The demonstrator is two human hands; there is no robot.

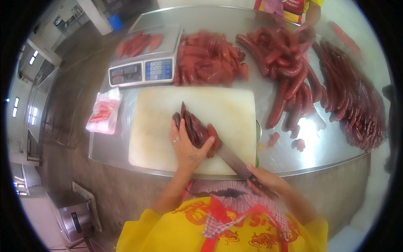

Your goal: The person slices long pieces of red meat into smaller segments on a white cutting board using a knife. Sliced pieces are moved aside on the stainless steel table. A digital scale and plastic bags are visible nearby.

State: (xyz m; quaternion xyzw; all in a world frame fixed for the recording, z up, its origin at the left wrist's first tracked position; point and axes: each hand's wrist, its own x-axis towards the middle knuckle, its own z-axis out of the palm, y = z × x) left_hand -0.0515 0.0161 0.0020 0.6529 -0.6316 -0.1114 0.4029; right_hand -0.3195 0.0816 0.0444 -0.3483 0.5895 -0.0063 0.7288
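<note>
On a white cutting board lies a small bunch of dark red sausages. My left hand holds the bunch, fingers along its left side and thumb at its right. A ring shows on one finger. My right hand is closed around the dark handle of a large knife. Its blade slants up and left across the board's front right part, with the far end by a cut sausage piece. The blade's tip is hidden at the sausages.
A digital scale carries several sausage pieces. Beside it is a heap of cut sausages. Long sausages and hanging-looking links lie right. Plastic bags sit left. Across the metal table, another person stands.
</note>
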